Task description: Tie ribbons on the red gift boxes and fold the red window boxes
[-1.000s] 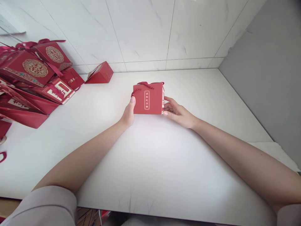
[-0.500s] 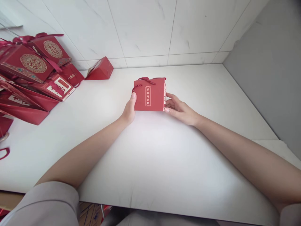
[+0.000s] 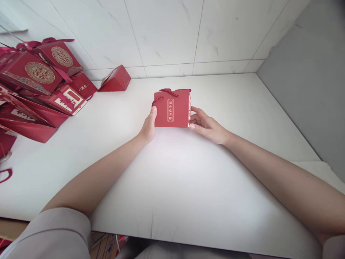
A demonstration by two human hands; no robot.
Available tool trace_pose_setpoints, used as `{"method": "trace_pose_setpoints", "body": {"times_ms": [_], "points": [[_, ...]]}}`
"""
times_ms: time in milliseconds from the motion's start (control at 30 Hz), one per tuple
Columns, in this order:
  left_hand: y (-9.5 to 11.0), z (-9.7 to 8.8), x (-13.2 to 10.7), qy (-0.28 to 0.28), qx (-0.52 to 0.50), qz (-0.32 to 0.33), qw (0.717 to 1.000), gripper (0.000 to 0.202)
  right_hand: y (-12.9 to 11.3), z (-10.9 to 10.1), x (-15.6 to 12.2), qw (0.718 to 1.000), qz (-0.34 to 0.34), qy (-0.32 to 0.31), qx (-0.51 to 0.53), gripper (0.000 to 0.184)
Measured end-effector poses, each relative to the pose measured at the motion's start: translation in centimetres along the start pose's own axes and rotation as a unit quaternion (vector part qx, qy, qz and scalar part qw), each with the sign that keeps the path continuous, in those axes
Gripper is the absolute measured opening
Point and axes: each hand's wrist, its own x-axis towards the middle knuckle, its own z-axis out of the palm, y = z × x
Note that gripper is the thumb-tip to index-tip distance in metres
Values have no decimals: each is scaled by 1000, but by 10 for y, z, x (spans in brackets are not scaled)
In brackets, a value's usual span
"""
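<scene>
A red wedding candy box (image 3: 162, 111) with gold lettering in a frame on its front stands upright between my hands above the table. Twisted red cord and a dark red ribbon lie over its top. My left hand (image 3: 148, 124) grips its left side, the thumb on the front edge and the other fingers hidden behind. At the right side, my right hand (image 3: 208, 126) holds the box lightly with its fingertips, thumb by the lower corner and fingers slightly curled. The box's white-patterned right side shows as a narrow strip.
Red gift boxes (image 3: 40, 73) with ribbons are heaped on the left of the white table (image 3: 167, 180). One tilted red box (image 3: 118, 81) lies near the tiled wall (image 3: 167, 32). A grey panel (image 3: 309, 79) bounds the right side. Cardboard (image 3: 104, 244) shows below the front edge.
Almost nothing differs. The whole view has shifted very slightly, and both hands keep the same hold on the box.
</scene>
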Motion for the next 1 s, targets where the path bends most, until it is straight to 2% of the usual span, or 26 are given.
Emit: {"method": "trace_pose_setpoints", "body": {"times_ms": [167, 400, 700, 1000], "points": [[0, 0, 0, -11, -6, 17, 1000, 64, -1, 0, 0, 1000, 2, 1, 6, 78], [-3, -4, 0, -22, -10, -9, 1000, 69, 1, 0, 0, 1000, -3, 0, 8, 78], [-10, -7, 4, -18, -5, 28, 999, 68, 2, 0, 0, 1000, -1, 2, 6, 78], [-17, -12, 6, -34, -11, 32, 999, 68, 1, 0, 1, 1000, 2, 4, 9, 80]]}}
